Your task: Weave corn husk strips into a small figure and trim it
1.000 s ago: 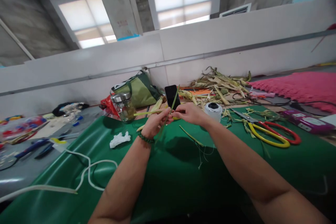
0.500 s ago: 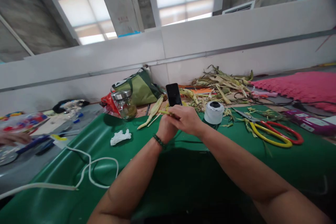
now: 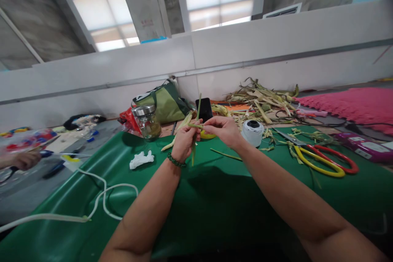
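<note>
Above the green mat (image 3: pixel 76 163), my left hand (image 3: pixel 185 141) is closed, pinching thin green plant strips (image 3: pixel 199 107), which look like corn husk. One strip stands upright out of the fingers, and its lower end hangs below them. Another runs sideways to my right hand (image 3: pixel 226 131), whose thumb and fingertips are closed on it. How the strips cross is partly hidden by the fingers. A loose green strip (image 3: pixel 225 154) lies on the mat below my right wrist. Just behind the hands are a pale husk (image 3: pixel 168 146), a yellow object (image 3: pixel 207 135) and a black phone (image 3: pixel 204 109).
Right of the hands are a white thread spool (image 3: pixel 252 133) and large red-and-yellow-handled scissors (image 3: pixel 322 159). A dried husk pile (image 3: pixel 260 96) lies behind. Leftward are a glass jar (image 3: pixel 147 123), crumpled white tissue (image 3: pixel 141 159), a white cord (image 3: pixel 104 188) and a co-worker's hand (image 3: pixel 26 159).
My hands were overlapped and have moved apart. Green strips now show between them, one standing upright. The co-worker's hand at left has moved to the right.
</note>
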The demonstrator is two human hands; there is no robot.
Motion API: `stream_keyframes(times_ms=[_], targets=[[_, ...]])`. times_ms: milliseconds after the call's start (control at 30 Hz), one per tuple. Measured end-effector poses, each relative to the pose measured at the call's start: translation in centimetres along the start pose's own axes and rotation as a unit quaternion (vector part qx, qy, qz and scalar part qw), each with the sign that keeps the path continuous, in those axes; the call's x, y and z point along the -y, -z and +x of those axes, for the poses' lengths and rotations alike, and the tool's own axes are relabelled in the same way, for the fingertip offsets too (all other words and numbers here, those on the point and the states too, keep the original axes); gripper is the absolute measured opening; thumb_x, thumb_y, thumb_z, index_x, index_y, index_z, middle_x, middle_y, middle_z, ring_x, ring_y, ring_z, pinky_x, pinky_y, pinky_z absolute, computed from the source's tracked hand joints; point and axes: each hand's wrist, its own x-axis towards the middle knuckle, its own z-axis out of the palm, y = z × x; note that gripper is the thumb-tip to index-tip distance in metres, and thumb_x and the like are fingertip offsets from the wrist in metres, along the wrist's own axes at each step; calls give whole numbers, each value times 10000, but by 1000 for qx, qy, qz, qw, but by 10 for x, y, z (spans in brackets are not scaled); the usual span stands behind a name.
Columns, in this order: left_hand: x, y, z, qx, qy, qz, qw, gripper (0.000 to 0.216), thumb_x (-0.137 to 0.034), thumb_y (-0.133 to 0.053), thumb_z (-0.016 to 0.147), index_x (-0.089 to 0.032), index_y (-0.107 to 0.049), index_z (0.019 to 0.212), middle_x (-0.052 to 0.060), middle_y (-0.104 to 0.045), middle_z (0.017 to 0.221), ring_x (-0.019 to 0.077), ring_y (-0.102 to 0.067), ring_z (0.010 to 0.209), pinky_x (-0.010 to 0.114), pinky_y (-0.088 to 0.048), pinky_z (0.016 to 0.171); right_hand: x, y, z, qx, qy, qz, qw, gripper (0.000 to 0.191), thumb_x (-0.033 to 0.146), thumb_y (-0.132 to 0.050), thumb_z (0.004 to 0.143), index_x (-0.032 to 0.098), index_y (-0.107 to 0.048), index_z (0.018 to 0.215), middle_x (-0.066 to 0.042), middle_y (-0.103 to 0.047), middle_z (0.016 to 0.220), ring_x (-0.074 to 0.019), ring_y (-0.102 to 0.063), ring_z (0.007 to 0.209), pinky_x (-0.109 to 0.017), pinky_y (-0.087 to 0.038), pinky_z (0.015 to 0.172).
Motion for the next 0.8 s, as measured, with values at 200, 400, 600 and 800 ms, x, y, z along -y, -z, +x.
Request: stream_keyframes(times_ms=[200, 400, 600, 800], targets=[[-8, 1, -7, 97, 1, -16, 995, 342, -159, -803, 580, -127, -733, 913, 7, -673, 705, 58, -514, 545, 186, -433, 516, -9, 5, 5, -29, 47, -86, 995, 168, 327, -705, 696, 159, -705, 698, -39, -702, 690, -155, -628, 651, -273, -502, 610], [-2, 0, -6, 87, 7, -5, 996, 322, -240, -812, 634, -164, -754, 940, 24, -710, 841, 69, -551, 629, 180, -450, 555, -11, 4, 3, -45, 87, -139, 986, 78, 241, -675, 722, 180, -720, 708, -46, -719, 749, -165, -644, 697, -287, -504, 664], [-4, 2, -3, 38, 24, -16, 999, 254, -219, -788, 683, -144, -751, 922, 17, -701, 721, 65, -563, 573, 162, -465, 518, -11, 9, 4, -18, 86, -183, 979, 103, 271, -672, 760, 182, -719, 740, -40, -712, 748, -164, -627, 684, -271, -461, 627], [-7, 8, 0, -9, 54, -2, 999, 232, -163, -794, 655, -130, -737, 877, 34, -725, 756, 74, -607, 576, 155, -477, 501, 1, 11, -4, -64, 224, -434, 870, 184, 325, -637, 847, 196, -692, 728, -71, -662, 758, -218, -555, 806, -346, -394, 733]])
